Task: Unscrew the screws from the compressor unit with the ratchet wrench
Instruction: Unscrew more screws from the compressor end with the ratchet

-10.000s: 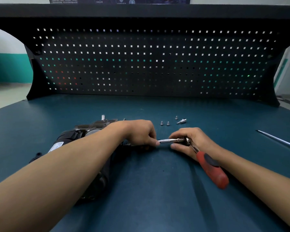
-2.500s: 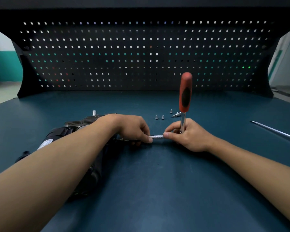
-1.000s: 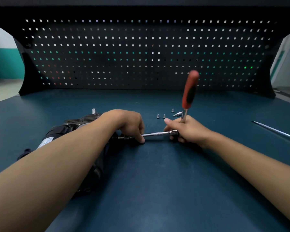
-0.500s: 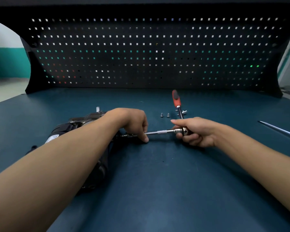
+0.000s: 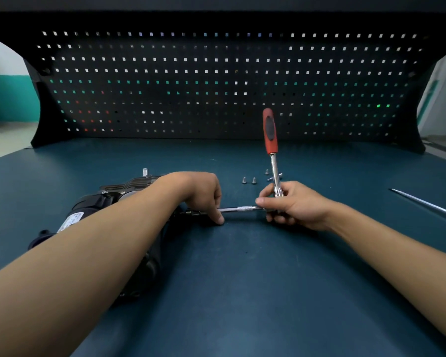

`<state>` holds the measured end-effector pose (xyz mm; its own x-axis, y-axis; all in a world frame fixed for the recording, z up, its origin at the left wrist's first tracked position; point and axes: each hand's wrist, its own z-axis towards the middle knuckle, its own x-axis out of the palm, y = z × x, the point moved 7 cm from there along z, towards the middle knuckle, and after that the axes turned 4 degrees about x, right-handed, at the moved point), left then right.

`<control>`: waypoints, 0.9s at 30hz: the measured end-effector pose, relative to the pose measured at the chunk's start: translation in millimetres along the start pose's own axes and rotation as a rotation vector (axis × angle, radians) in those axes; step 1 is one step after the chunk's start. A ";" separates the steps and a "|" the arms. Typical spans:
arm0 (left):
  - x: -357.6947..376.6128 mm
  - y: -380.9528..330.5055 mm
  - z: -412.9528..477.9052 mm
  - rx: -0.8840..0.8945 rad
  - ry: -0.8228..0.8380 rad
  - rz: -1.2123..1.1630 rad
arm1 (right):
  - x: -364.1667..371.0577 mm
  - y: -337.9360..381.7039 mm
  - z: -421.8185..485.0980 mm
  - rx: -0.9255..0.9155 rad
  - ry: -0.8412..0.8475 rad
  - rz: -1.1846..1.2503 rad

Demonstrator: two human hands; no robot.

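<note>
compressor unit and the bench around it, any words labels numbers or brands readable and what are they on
White sticker on the compressor unit: printed, but too small and blurred to read.
Ratchet wrench and extension bar: no marking visible.
Pegboard and workbench top: no text.

We see a red-gripped ratchet wrench (image 5: 271,150) with glossy chrome shaft, a matt black plastic compressor unit (image 5: 98,210), a matt teal table (image 5: 242,292).
</note>
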<state>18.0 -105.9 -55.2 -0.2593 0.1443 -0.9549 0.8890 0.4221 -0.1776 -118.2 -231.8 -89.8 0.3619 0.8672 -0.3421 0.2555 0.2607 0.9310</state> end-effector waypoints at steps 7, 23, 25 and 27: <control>0.9 3.0 2.0 -0.017 0.002 -0.010 | 1.8 11.9 -7.0 -0.249 -0.021 -0.247; 2.6 1.9 3.9 -0.021 0.040 -0.011 | 2.3 14.0 -5.4 -0.407 -0.109 -0.441; 3.2 2.0 4.8 -0.019 0.043 -0.011 | 0.5 13.8 -3.2 -0.457 -0.117 -0.515; 3.5 2.9 6.1 -0.013 0.039 -0.009 | -0.2 13.3 -0.4 -0.508 -0.116 -0.618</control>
<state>21.9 -109.6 -60.5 -0.2825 0.1751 -0.9431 0.8813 0.4355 -0.1832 -115.2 -228.4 -77.3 0.3864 0.4611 -0.7988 0.0115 0.8636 0.5041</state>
